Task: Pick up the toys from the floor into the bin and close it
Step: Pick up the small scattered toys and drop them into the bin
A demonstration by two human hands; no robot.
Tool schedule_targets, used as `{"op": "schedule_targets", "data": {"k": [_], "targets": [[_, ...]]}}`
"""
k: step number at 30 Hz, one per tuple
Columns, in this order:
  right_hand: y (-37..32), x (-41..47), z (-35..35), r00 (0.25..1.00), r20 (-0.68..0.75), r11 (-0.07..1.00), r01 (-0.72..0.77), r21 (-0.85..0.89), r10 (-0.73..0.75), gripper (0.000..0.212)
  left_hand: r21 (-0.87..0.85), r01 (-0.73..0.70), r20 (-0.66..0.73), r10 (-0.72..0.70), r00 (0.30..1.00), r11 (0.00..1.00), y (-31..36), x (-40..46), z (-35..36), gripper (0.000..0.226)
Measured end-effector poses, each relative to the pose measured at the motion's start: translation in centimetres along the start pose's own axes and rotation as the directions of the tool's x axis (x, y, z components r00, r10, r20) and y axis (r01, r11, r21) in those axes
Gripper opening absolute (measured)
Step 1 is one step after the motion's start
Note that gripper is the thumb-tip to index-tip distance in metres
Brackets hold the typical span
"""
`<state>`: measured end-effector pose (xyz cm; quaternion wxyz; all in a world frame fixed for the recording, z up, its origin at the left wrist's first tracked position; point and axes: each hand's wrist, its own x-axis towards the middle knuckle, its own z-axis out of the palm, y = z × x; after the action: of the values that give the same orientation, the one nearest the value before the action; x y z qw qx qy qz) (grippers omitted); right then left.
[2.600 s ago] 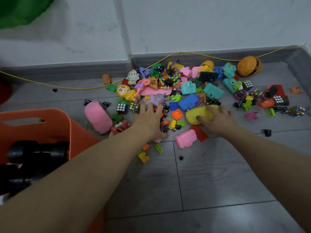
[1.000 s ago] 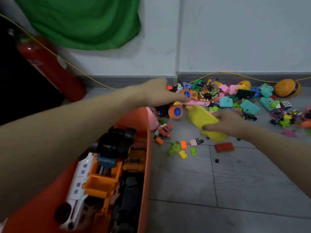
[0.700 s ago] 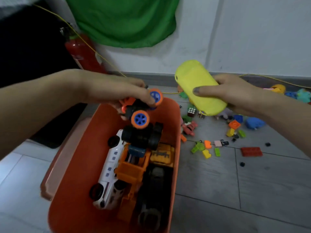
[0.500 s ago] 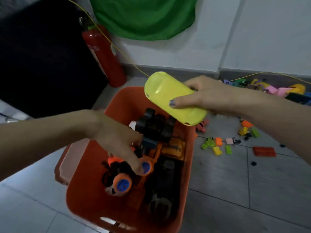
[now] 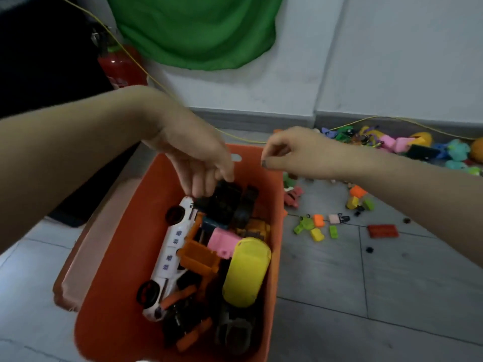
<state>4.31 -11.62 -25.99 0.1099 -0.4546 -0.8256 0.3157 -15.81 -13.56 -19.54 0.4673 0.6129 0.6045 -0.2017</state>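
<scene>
The orange bin [image 5: 117, 259] stands on the grey tile floor below both hands. Inside lie a yellow capsule-shaped toy [image 5: 247, 271], a pink toy [image 5: 223, 241], a white toy vehicle [image 5: 172, 254], an orange digger [image 5: 198, 257] and a black big-wheeled car [image 5: 224, 205]. My left hand [image 5: 198, 158] hangs over the bin's far end, fingers pointing down just above the black car, holding nothing. My right hand [image 5: 292, 155] hovers over the far right rim, fingers loosely curled and empty. A pile of toys [image 5: 392, 145] remains on the floor by the wall, right.
The bin's lid [image 5: 86, 246] lies against its left side. Small blocks [image 5: 318, 228] and a red brick [image 5: 383, 230] are scattered right of the bin. A red fire extinguisher [image 5: 120, 66], a green cloth [image 5: 196, 30] and a yellow cable [image 5: 366, 121] are along the wall.
My right hand carried the yellow toy from the floor and let it go into the bin. My left hand dropped the orange-wheeled car in and rose. Both hands are now empty.
</scene>
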Motion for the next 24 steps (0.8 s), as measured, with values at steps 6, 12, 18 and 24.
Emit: {"op": "schedule_targets", "data": {"k": [6,12,18,24], "targets": [[6.9,-2.4,-3.6,0.929,-0.303,0.970,-0.238,-0.043,0.215,0.016,-0.018,-0.349,-0.264,0.332,0.906,0.937,8.5,5.8,2.7,0.010],[15.9,-8.5,-2.3,0.770,0.171,0.705,-0.439,-0.557,0.615,0.056,0.236,-0.358,-0.186,0.404,0.896,0.903,15.5,11.7,7.8,0.030],[20.9,-11.9,0.5,0.696,0.215,0.585,-0.348,-0.733,0.685,0.053,0.621,-0.069,-0.124,0.185,0.975,0.781,14.2,19.1,14.4,0.064],[23.6,-13.1,4.5,0.693,0.242,0.704,-0.520,-0.484,0.679,0.087,0.608,0.148,-0.218,-0.015,0.976,0.780,9.8,23.3,17.5,0.070]]}}
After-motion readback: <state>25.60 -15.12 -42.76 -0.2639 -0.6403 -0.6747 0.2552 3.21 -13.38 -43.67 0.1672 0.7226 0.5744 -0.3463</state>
